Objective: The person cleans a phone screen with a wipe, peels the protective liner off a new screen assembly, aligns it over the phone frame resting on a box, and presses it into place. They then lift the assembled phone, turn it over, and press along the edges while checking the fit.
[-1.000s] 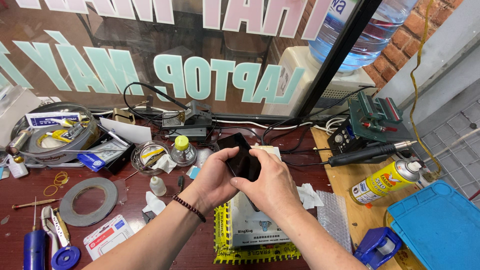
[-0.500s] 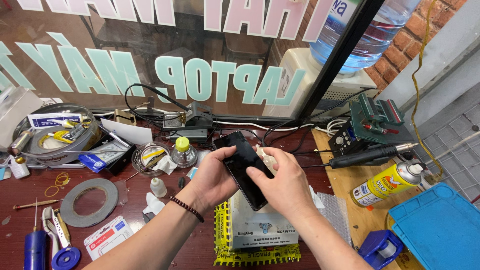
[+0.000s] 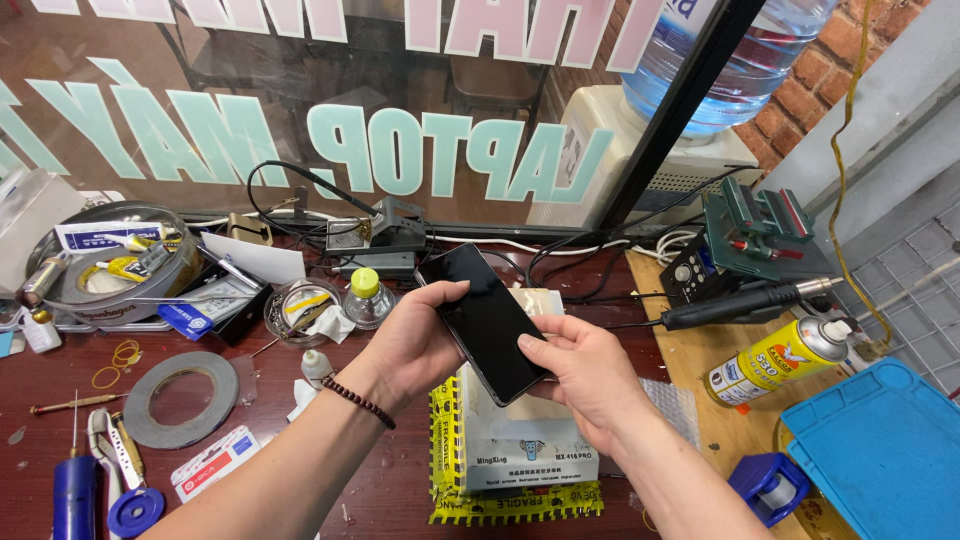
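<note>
A black smartphone [image 3: 485,320] with a dark screen is held face up above the workbench, tilted from upper left to lower right. My left hand [image 3: 415,340] grips its left edge, thumb resting across the top of the screen; a dark bead bracelet [image 3: 358,403] circles that wrist. My right hand [image 3: 585,370] supports the phone's lower right end, thumb on the screen edge. Directly below lies a white box [image 3: 525,455] on a yellow-and-black padded bag [image 3: 445,480].
A grey tape roll [image 3: 180,400], screwdrivers and a blue tool [image 3: 75,490] lie at left. A round tin [image 3: 110,270] and small bottle [image 3: 368,298] stand behind. To the right are a hot-air handle [image 3: 740,302], yellow spray can [image 3: 775,360], blue mat [image 3: 880,450] and glass window [image 3: 300,100].
The phone has turned from a folded-in, edge-on hold to lying screen up between both hands, and the hands have spread apart along its length.
</note>
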A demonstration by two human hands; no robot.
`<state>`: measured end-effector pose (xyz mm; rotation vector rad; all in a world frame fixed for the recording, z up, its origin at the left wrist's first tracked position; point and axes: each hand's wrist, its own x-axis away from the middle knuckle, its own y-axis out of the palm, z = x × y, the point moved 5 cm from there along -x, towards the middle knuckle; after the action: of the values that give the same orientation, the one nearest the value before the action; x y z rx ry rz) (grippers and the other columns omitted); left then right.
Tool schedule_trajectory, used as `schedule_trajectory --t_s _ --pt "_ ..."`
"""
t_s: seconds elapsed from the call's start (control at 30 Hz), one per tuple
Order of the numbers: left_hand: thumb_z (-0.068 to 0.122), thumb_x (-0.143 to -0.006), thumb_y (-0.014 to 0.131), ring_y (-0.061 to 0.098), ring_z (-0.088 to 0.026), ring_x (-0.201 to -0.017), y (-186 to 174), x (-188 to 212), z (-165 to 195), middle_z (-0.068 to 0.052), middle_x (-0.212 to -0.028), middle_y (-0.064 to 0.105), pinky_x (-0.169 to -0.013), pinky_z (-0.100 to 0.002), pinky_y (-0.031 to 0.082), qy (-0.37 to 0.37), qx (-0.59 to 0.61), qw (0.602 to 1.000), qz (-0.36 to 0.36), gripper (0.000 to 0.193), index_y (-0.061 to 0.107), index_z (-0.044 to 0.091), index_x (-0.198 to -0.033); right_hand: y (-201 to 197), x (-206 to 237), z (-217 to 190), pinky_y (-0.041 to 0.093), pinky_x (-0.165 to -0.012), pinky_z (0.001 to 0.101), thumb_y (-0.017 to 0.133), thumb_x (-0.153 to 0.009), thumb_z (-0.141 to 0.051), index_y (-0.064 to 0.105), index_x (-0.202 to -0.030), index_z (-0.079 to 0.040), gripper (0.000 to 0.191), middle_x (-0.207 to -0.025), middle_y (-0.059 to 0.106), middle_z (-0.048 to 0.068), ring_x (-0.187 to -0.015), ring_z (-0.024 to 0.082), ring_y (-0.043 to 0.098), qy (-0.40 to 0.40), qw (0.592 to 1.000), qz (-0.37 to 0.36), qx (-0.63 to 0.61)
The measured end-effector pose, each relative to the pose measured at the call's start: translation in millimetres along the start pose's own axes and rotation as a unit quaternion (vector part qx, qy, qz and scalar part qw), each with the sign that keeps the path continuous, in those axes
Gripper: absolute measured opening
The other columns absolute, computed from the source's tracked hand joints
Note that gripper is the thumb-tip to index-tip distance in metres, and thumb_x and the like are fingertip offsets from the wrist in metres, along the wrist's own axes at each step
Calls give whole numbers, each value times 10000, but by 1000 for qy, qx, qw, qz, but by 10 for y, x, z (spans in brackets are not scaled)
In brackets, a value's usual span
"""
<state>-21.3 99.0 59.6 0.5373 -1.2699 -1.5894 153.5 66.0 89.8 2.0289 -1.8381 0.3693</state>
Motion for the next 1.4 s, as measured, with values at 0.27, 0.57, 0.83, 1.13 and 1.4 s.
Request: schedule_trajectory --t_s 0.27,0.57,0.83,1.13,1.4 --pt "143 -948 550 696 -252 -1072 -76 81 88 -129 -1154 707 -1008 -443 546 6 -53 998 35 308 629 -16 -1200 -14 16 -27 616 -757 388 683 -897 -93 669 -1184 -18 297 -1033 762 81 -897 170 723 -4 1000 15 5" --pt "248 -1022 549 699 -203 -1022 -214 63 72 -101 -1128 700 -910 -401 583 13 -77 996 40 289 628 32 -1198 -61 18 -1 611 -753 383 681 -903 -109 673 -1204 -17 315 -1032 767 78 -894 163 723 -5 1000 23 12" --pt "274 -1043 529 700 -156 -958 -171 53 64 -47 -1091 712 -782 -353 554 27 -129 990 42 237 629 109 -1182 -73 40 9 617 -762 384 673 -909 -116 670 -1223 -15 330 -1040 771 83 -896 162 725 -3 1000 29 8" --pt "237 -1031 501 711 -176 -979 -85 76 59 -61 -1094 713 -856 -381 599 22 -122 989 75 256 626 80 -1190 -76 59 15 609 -760 371 668 -912 -111 666 -1223 -18 324 -1045 771 79 -898 158 722 -1 999 33 2" --pt "261 -1042 494 702 -181 -980 -109 62 71 -70 -1108 711 -822 -378 578 20 -132 989 68 275 623 82 -1207 -83 40 21 599 -759 363 664 -921 -128 671 -1208 -21 306 -1025 763 71 -890 146 714 -8 1000 19 2"
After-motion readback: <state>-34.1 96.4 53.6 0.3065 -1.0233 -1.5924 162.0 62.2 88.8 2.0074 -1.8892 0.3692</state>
